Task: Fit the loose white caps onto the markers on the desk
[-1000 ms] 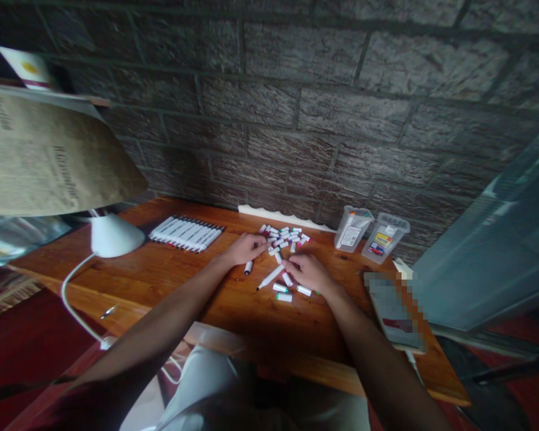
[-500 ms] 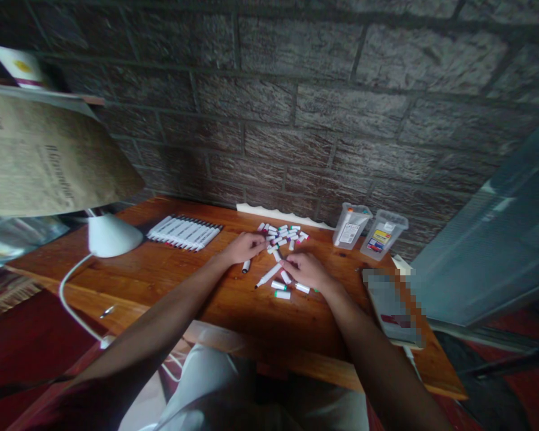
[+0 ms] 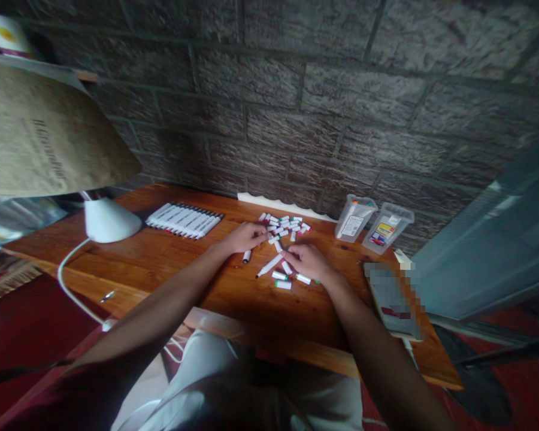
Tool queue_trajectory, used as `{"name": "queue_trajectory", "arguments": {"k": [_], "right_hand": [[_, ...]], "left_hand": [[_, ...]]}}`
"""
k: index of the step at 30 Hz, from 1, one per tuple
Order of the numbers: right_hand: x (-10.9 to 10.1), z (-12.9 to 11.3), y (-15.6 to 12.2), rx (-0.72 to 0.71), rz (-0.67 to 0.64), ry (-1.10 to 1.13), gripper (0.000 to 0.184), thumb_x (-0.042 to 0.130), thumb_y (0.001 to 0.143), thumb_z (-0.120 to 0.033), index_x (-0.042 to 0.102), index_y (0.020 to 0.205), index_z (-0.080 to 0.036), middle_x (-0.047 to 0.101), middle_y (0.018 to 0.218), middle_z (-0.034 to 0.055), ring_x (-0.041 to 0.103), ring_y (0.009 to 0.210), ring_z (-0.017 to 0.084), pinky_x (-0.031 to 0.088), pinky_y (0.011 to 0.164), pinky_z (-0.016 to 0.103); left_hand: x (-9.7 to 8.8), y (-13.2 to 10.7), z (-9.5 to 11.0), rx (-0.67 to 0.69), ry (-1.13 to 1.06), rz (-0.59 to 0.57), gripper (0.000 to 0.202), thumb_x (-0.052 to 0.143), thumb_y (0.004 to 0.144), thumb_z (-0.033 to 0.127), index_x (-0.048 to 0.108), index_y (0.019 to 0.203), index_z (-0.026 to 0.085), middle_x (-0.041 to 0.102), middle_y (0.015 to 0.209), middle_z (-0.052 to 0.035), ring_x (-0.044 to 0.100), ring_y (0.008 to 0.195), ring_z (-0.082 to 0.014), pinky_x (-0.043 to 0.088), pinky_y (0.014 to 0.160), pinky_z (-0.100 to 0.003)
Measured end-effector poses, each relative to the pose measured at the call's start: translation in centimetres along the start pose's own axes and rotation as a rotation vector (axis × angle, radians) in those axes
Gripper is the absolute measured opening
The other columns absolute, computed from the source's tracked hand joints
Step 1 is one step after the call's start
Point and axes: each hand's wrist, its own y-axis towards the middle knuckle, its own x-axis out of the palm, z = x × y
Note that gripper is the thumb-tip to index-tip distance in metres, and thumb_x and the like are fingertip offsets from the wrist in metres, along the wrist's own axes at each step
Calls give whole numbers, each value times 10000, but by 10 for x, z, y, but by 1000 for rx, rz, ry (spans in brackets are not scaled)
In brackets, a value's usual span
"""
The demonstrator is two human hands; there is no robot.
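My right hand (image 3: pixel 309 262) is closed on the rear end of a white marker (image 3: pixel 269 266), whose dark tip points to the lower left, low over the desk. At the left edge of a cluster of short white caps (image 3: pixel 284 227) is my left hand (image 3: pixel 248 237), its fingers curled together; what they hold, if anything, is hidden. Below that hand lies a white cap with a black end (image 3: pixel 247 257). Around the right hand lie several more caps, among them a green-edged cap (image 3: pixel 283 285) and a plain white cap (image 3: pixel 303 279).
A row of white markers (image 3: pixel 185 220) lies on the wooden desk (image 3: pixel 233 299) at left, beside a lamp (image 3: pixel 110 221). Two clear plastic boxes (image 3: pixel 356 218) stand at back right. A blurred-out tablet-like device (image 3: pixel 393 299) lies along the right side. A brick wall rises behind.
The view has tilted down slightly, so the desk sits higher in the picture. Both hands keep nearly the same places, the right still on the marker.
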Motion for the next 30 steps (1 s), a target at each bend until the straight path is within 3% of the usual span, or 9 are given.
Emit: {"name": "queue_trajectory", "arguments": {"k": [22, 30], "right_hand": [[-2, -2, -2, 25, -20, -29, 394, 476, 933, -470, 677, 759, -179, 639, 656, 7, 496, 574, 86, 250, 557, 231], [-4, -6, -4, 11, -18, -31, 315, 507, 924, -398, 676, 785, -171, 668, 706, 14, 512, 596, 82, 260, 569, 224]], "left_hand": [[0, 2, -2, -4, -19, -67, 445, 513, 893, 532, 702, 830, 135, 643, 704, -2, 521, 631, -97, 371, 617, -187], [-3, 2, 1, -6, 2, -96, 472, 475, 892, 540, 715, 886, 134, 682, 768, -19, 557, 666, -112, 385, 625, -191]]}}
